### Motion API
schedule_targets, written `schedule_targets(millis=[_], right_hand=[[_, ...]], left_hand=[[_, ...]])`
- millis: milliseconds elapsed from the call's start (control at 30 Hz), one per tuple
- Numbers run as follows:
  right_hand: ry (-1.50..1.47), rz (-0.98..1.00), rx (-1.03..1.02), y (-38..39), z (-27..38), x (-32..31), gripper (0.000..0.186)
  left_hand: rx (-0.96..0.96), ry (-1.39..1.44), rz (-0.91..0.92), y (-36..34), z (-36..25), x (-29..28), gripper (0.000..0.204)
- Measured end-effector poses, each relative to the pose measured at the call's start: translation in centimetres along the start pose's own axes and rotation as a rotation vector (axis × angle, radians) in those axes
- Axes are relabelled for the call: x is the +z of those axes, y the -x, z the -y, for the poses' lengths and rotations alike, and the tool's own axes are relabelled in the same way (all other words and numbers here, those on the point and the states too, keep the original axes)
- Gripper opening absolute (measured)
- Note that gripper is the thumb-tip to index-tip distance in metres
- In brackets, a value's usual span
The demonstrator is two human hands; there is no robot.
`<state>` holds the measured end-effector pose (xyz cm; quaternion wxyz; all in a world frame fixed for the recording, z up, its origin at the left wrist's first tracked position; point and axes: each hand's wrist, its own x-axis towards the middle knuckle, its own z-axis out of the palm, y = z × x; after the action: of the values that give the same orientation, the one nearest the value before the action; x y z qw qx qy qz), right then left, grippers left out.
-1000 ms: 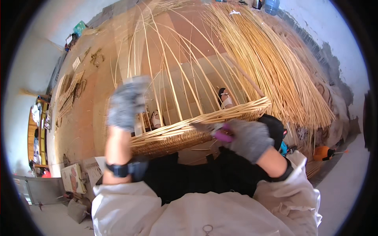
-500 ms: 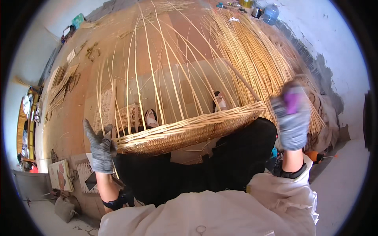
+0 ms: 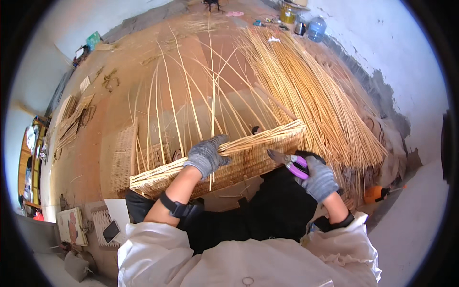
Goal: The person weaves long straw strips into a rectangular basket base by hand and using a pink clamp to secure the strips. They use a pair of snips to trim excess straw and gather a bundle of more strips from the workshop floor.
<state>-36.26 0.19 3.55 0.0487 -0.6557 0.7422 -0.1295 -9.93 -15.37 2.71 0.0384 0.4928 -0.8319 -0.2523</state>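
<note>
Clasping woven basketwork (image 3: 253,160): left hand (image 3: 206,155)

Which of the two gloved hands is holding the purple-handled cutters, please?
The right hand holds the purple-handled cutters; the left hand is at the wicker rim.

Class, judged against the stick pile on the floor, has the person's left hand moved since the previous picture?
Yes: the left hand has moved right, closer to the stick pile, from the woven piece's left end toward its middle.
</note>
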Motion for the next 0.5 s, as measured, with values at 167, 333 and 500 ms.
schedule_targets(millis=[167,333,500], right_hand=[[-0.523,-0.242,-0.089,0.4,3.0,-7.6,0.047],[-0.304,-0.21,-0.176,-2.7,5.3,-12.7,0.05],[0.191,-0.247,-0.393,-5.4,7.2,-14.5,0.038]], left_hand=[[0.218,0.333,-0.136,1.3,0.2,-8.3,0.061],[0.199,0.236,-0.042,1.7,-1.8,-9.3,0.063],[0.226,0.399,-0.138,0.8,1.2,-5.4,0.076]])
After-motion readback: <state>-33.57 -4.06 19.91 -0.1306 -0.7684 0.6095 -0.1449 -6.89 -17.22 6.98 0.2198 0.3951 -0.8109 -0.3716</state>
